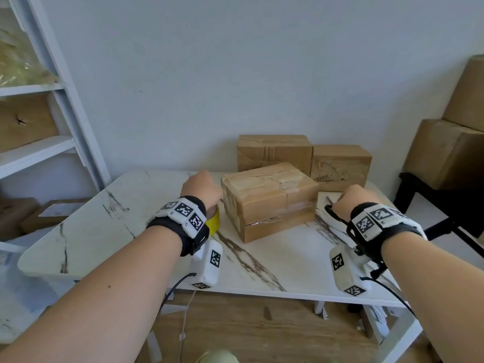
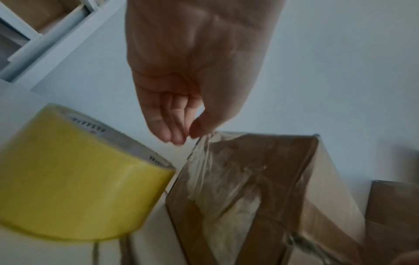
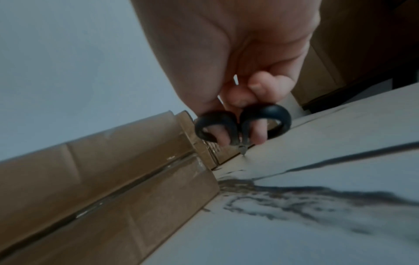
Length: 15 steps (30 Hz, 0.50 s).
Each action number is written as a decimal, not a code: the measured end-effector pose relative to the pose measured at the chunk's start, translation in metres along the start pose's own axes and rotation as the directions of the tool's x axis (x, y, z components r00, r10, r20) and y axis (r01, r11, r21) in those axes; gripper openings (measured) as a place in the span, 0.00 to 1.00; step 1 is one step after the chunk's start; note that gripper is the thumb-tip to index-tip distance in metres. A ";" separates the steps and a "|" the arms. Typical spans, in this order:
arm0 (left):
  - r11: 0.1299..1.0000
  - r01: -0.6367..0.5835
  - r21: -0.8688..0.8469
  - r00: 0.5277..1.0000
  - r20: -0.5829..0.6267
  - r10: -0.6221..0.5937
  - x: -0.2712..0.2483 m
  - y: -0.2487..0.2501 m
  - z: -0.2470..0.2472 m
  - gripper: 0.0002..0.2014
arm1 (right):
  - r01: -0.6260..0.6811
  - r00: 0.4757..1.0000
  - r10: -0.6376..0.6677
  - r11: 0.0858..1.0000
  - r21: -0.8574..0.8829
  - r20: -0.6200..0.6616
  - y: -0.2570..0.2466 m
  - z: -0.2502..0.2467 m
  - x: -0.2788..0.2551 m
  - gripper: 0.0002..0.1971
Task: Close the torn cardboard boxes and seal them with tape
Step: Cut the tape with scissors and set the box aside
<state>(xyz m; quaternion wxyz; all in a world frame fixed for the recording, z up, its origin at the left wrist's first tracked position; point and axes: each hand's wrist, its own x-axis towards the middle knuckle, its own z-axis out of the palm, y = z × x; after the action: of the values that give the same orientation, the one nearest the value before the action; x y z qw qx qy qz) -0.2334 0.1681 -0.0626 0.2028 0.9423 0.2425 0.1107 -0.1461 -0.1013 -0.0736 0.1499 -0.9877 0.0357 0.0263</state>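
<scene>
A taped brown cardboard box [image 1: 269, 203] sits mid-table, with a split seam along its front. My left hand [image 1: 201, 188] hangs at its left end. In the left wrist view, the left hand [image 2: 186, 136] has straight fingers, and its thumb tip touches crinkled clear tape [image 2: 204, 152] on the box's upper corner. A yellow tape roll [image 1: 214, 221] rests on the table under that wrist and is also seen close up [image 2: 75, 179]. My right hand [image 1: 356, 200], right of the box, grips black-handled scissors [image 3: 278, 116] with fingers through the loops and the tip down near the tabletop.
Two more cardboard boxes [image 1: 275, 153] [image 1: 340, 163] stand against the wall behind. The marble table [image 1: 262, 265] ends close in front of me. A white shelf unit [image 1: 65, 100] stands left. Large stacked boxes [image 1: 445, 153] sit right on a dark stand.
</scene>
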 end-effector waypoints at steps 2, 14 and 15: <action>0.983 0.053 -0.176 0.999 -0.001 -0.054 0.004 0.003 -0.002 0.14 | 0.004 0.999 -0.004 1.000 -0.004 0.033 -0.003 0.003 0.004 0.13; 0.835 0.246 -0.492 0.945 0.313 -0.094 0.001 0.023 -0.008 0.15 | 0.075 0.979 -0.152 0.888 0.453 0.137 -0.051 -0.012 0.004 0.24; 0.830 0.247 -0.500 0.945 0.313 -0.093 0.002 0.022 -0.009 0.14 | 0.089 0.973 -0.173 0.891 0.446 0.151 -0.054 -0.011 0.001 0.24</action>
<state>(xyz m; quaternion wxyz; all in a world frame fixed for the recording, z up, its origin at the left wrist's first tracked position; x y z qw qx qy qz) -0.2248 0.1544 -0.0449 0.4967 0.8292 0.2552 0.0225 -0.1405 -0.0528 -0.0473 0.3713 -0.9222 -0.0406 0.1000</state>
